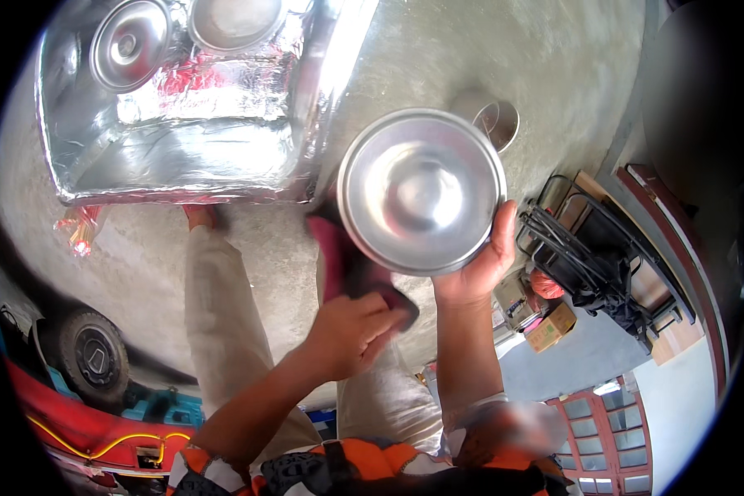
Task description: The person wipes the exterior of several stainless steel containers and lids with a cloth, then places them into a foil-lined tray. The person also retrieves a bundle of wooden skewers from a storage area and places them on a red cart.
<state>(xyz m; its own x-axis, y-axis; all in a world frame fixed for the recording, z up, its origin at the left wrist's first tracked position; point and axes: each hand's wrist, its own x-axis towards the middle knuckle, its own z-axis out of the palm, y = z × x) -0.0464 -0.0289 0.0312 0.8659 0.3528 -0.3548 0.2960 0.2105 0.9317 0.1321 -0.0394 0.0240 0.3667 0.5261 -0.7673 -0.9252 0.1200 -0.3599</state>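
**Steel bowl held up, cloth at its rim**

Right hand (471, 269) grips the steel bowl (422, 190) at its lower right rim, thumb up along the edge, fingers clamped underneath. Bowl faces the camera, inside showing, tilted up, held in the air over the concrete floor (471, 50). Left hand (351, 331) is closed around a dark red cloth (343, 260), just below-left of the bowl; cloth touches the bowl's lower left rim. Hands near each other, not touching. Behind the bowl, upper right, a steel cup (492, 116) stands on the floor. Left of the bowl, a big foil-covered tray (182, 157) with a steel lid (128, 45) and another bowl (236, 21) at its far end. Far below-left of the bowl, a small wheel (95, 355).
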